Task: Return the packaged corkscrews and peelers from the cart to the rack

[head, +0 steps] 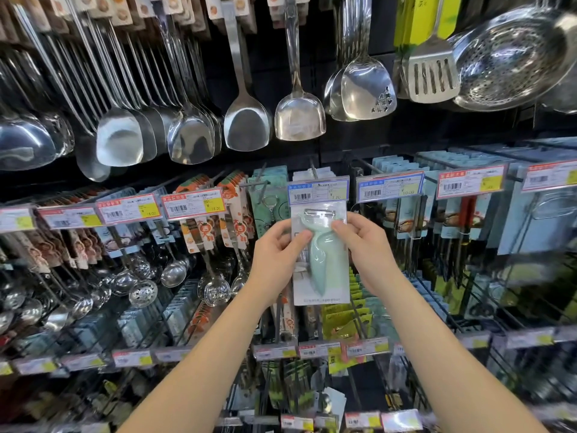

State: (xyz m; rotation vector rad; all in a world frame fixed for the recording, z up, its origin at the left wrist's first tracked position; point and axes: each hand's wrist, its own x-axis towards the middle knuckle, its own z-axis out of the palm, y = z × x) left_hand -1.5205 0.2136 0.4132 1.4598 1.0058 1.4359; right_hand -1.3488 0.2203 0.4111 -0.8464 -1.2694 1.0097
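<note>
while raised, both hands (278, 254) on peeler (324, 254)

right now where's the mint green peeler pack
Centre of the head view, the mint green peeler pack is held between both hands, just under the blue-edged price tag.

The packaged peeler (321, 254) has a smooth, pale mint plastic handle with a soft sheen and a small bright metal blade at its 12 o'clock end, sealed in a clear glossy film over a white card backing. Above it, from 10 to 2 o'clock, the hanging spatulas (246, 120) and the perforated colander (512, 57) are polished steel, mirror-bright and throwing back the shop lights, with printed paper cards at their handles. The price tags (318, 191) sit in shiny clear plastic holders on thin, dark, matt wire hooks (365, 165).
</note>
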